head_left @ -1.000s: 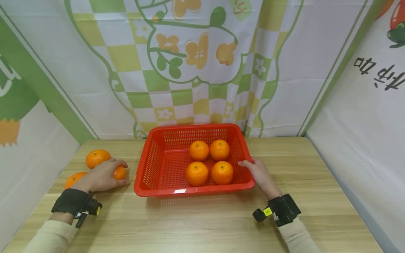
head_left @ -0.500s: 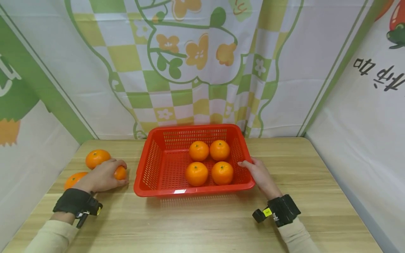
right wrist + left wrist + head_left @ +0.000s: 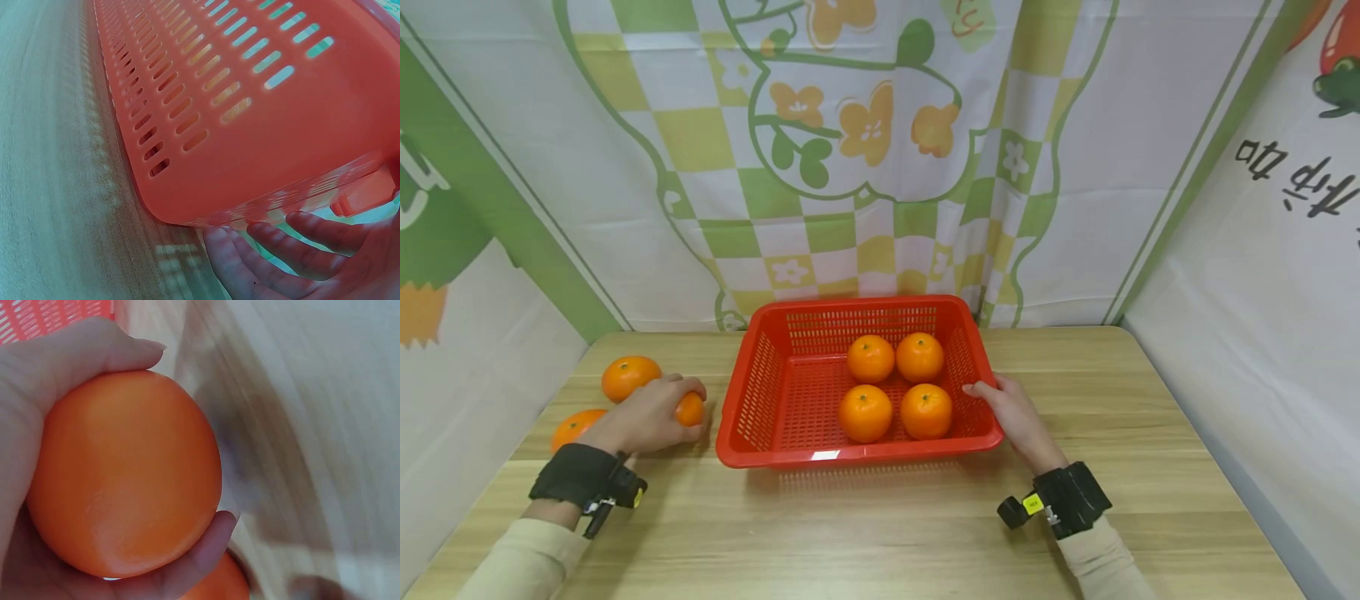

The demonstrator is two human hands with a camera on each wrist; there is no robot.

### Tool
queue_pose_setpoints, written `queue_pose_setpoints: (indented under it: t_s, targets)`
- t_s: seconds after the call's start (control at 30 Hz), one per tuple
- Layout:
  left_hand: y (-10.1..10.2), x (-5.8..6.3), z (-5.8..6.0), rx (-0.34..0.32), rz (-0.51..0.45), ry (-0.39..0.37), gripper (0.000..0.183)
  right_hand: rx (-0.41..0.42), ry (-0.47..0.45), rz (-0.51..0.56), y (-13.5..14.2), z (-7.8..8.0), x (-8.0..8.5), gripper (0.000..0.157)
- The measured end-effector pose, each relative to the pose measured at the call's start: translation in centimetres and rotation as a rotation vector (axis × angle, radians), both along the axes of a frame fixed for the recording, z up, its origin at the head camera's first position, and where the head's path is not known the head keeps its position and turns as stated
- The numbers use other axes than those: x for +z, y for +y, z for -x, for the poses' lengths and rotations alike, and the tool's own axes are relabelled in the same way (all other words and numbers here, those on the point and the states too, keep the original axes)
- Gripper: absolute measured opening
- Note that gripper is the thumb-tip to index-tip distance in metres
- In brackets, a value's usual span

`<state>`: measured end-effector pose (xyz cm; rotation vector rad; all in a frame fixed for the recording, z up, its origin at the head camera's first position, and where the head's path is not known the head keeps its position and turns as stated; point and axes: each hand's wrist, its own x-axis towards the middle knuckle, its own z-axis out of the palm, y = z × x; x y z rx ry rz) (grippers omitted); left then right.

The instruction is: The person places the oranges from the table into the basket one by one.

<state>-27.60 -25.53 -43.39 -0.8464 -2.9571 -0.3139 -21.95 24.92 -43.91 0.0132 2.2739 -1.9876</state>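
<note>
My left hand (image 3: 651, 414) holds an orange (image 3: 128, 475), thumb on one side and fingers curled round the other, on the left part of the table. Two more oranges lie near it, one (image 3: 631, 379) behind the hand and one (image 3: 577, 427) partly hidden by the wrist. In the middle stands a red plastic basket (image 3: 865, 452) with slotted walls. Several oranges (image 3: 866, 413) sit in its right half. At the basket's right end, my right hand (image 3: 1018, 421) grips the rim, thumb inside; the right wrist view has the fingertips (image 3: 265, 234) against the outer wall.
The wooden table (image 3: 880, 533) ends at a patterned curtain (image 3: 865, 242) close behind the basket. White printed panels stand on the left and right (image 3: 1262, 333). Each wrist wears a black strap (image 3: 1071, 498) with a small camera.
Over the last half second my left hand has shifted slightly to the right, toward the basket, carrying the orange. My right hand and the basket have stayed nearly still.
</note>
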Motion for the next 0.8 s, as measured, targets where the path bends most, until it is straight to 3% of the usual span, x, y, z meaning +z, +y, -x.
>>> queue_pose_setpoints:
  t_s: [0.8]
  targets:
    - [1.7, 3.3, 0.0, -0.017, -0.067, 0.004, 0.045, -0.008, -0.005, -0.020, 0.0, 0.1, -0.1, 0.040]
